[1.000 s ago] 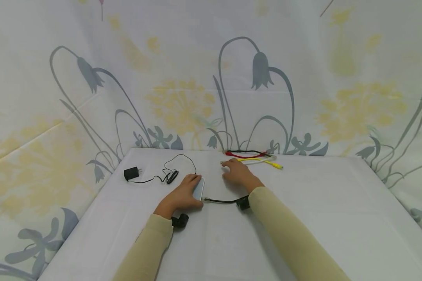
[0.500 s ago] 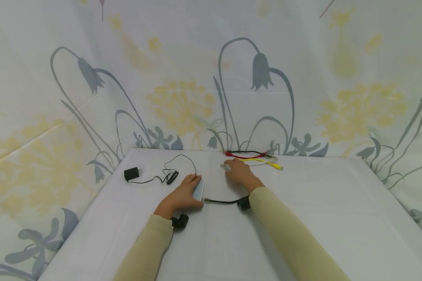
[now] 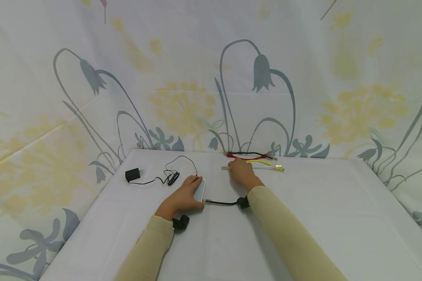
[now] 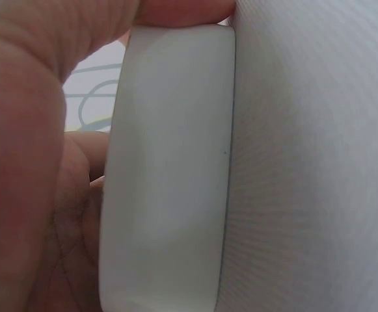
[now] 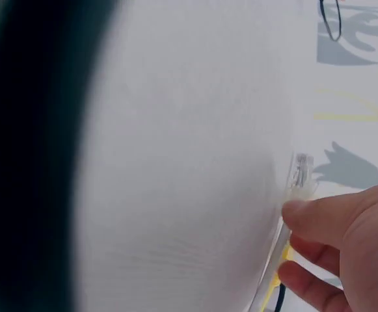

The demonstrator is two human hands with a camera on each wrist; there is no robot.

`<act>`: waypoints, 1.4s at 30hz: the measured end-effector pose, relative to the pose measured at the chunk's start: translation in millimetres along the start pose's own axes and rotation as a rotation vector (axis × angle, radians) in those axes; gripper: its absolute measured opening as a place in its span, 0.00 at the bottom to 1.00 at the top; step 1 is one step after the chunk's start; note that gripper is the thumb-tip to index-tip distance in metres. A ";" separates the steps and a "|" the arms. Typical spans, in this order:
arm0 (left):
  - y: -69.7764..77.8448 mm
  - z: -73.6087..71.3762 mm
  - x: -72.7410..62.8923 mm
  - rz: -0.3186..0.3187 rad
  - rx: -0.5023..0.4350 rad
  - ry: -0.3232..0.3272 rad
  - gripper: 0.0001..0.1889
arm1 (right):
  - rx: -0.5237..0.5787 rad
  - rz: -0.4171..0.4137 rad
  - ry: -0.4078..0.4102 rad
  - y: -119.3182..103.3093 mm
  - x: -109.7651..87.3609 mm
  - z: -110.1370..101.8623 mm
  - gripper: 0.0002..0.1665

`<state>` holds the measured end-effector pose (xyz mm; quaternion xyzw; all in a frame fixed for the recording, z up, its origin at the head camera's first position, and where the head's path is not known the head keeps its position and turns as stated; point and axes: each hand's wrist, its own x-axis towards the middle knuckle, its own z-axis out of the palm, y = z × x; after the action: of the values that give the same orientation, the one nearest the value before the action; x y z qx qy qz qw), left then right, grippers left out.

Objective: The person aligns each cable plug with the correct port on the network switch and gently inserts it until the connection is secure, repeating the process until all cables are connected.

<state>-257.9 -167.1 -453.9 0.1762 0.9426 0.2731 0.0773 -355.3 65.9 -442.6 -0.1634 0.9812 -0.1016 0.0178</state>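
Observation:
My left hand (image 3: 183, 197) grips a small flat white box (image 3: 200, 190) on the table, thumb at its near end and fingers over its far end. In the left wrist view the smooth white side of the box (image 4: 169, 162) fills the middle. A short black network cable (image 3: 222, 203) runs from the box's near right side toward my right wrist. Further back, my right hand (image 3: 242, 172) pinches a white network cable (image 3: 261, 168) close to one end. Its clear plug (image 5: 300, 170) sticks out past the thumb in the right wrist view.
Behind the right hand lie a yellow cable (image 3: 260, 161), a red cable (image 3: 254, 158) and a black cable (image 3: 247, 153). A black power adapter (image 3: 132, 174) sits at left, its thin cord (image 3: 173, 178) leading to the box. A flowered cloth (image 3: 183, 113) hangs behind the table.
The right hand has taken hold of the white cable and drawn it slightly nearer, so it now lies in front of the yellow one. The left hand stays on the box.

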 end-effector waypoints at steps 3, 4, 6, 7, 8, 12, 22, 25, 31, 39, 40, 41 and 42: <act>-0.3 0.3 -0.1 0.000 -0.001 0.000 0.52 | -0.005 0.003 0.027 1.5 3.0 1.8 0.18; -0.5 0.5 0.0 0.001 0.000 0.001 0.52 | -0.004 0.004 0.030 2.1 4.1 2.6 0.17; -0.8 0.6 0.1 0.003 0.000 0.002 0.52 | 0.000 0.007 0.032 3.5 6.6 4.2 0.16; -1.0 0.6 0.1 0.004 0.002 0.003 0.52 | -0.002 0.007 0.031 4.2 7.8 4.9 0.16; -1.1 0.6 0.2 0.005 0.002 0.004 0.52 | -0.005 0.009 0.028 4.9 8.8 5.4 0.16; -1.4 0.0 0.2 0.007 0.001 0.003 0.52 | -0.007 0.010 0.030 7.0 11.1 6.4 0.16; -0.9 0.6 0.3 0.005 0.010 0.000 0.52 | -0.045 -0.025 0.013 7.6 5.6 2.7 0.13; -0.9 0.5 0.4 0.003 0.017 0.002 0.52 | -0.027 -0.034 -0.015 6.8 3.9 1.1 0.12; -1.1 0.4 0.6 0.002 0.007 0.000 0.51 | 0.119 -0.068 -0.063 6.4 0.2 0.8 0.10; -2.7 1.6 3.1 -0.009 0.032 -0.012 0.52 | 0.272 -0.113 -0.061 9.5 -6.6 2.4 0.09; -2.6 1.4 3.3 -0.008 0.030 -0.012 0.52 | 0.293 -0.117 -0.061 10.0 -7.7 2.5 0.09; -2.3 0.9 3.1 -0.010 0.030 -0.015 0.52 | 0.314 -0.121 -0.063 10.5 -8.7 2.5 0.09; -2.1 0.5 3.1 -0.011 0.029 -0.015 0.52 | 0.337 -0.126 -0.064 10.8 -9.7 2.3 0.09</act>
<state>-261.2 -167.3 -455.7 0.1742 0.9468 0.2576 0.0833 -349.4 78.6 -447.0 -0.2224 0.9370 -0.2602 0.0699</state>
